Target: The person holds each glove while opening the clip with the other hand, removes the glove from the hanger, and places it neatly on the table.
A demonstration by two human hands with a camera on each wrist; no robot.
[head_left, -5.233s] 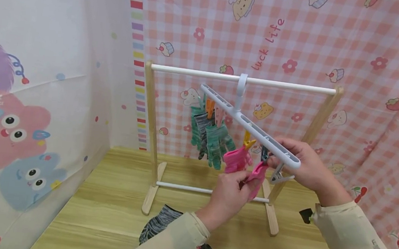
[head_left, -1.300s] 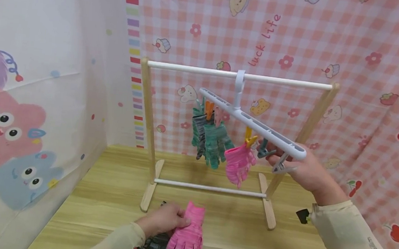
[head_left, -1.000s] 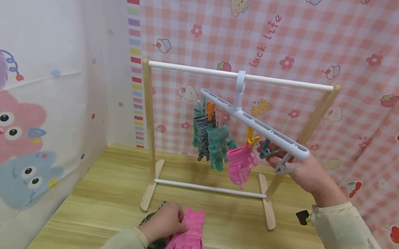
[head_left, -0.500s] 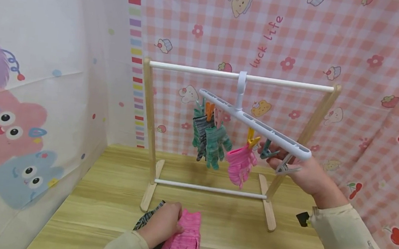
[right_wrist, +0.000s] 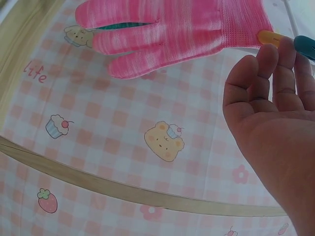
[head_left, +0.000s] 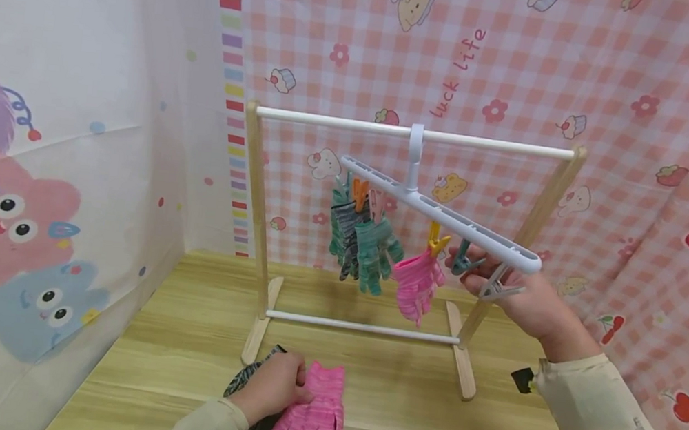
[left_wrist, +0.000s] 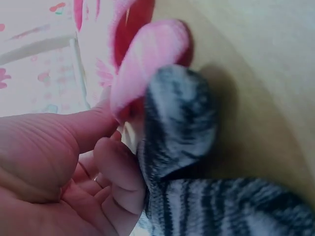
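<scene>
Below the hanger (head_left: 411, 192), the left hand (head_left: 272, 382) pinched a pink glove (head_left: 316, 413); whether the right hand (head_left: 525, 303) gripped a teal clip (head_left: 459, 263) was unclear.

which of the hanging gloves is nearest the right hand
The pink glove on the yellow clip. It hangs on the same half of the hanger as the right hand; the green gloves and grey glove hang on the other half.

Both sleeves (head_left: 603, 406) are cream, the right one lettered "Let's Slim".
</scene>
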